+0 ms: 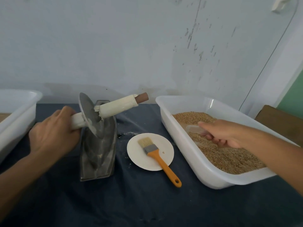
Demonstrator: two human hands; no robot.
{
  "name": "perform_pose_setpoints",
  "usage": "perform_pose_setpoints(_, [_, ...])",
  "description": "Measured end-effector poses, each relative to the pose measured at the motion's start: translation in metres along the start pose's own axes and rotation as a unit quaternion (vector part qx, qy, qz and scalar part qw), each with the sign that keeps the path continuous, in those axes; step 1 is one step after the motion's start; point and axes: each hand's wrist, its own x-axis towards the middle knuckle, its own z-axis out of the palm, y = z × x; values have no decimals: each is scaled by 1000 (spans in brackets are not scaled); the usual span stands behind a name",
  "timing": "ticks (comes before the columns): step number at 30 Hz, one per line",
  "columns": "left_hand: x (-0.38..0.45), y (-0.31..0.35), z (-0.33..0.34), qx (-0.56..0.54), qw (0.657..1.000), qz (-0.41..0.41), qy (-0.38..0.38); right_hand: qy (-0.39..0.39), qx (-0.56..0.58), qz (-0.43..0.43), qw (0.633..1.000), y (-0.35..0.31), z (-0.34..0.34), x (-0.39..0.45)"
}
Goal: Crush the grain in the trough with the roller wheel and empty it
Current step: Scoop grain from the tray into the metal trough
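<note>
The desk (147,202), under a dark cloth, carries everything within my reach. The white grain bin (180,128) sits at my right, angled toward me, so I can draw from it without leaning; a second white bin (16,108) stands at the left edge, presumably to receive the crushed product.

The metal trough (98,153) stands between them, lengthwise before me, and appears to hold only dust; the wheat grain (221,154) is all in the right bin.

I hold the roller wheel (89,115) tilted, its disc edge raised toward the trough's far end, which I judge clears the channel for loading. A paper plate (147,161) beside the trough carries an orange-handled brush (157,154), kept near for sweeping out.

Grip, left: my left hand (52,133) is wrapped firmly round the near taped handle. Grip, right: my right hand (224,136) curls round a clear plastic scoop (195,129), its bowl down at the grain.
</note>
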Motion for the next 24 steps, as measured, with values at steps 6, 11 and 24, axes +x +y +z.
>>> perform_pose_setpoints(6, [3,-5,5,-3,999,10,32,-5,76,11,997,0,7,6])
perform_pose_setpoints(11, [7,-3,1,-6,1000,-13,28,-34,117,1,993,6,-18,-8])
perform_pose_setpoints(24, [18,8,-1,-30,999,-34,-11,32,151,-44,987,26,-41,-44])
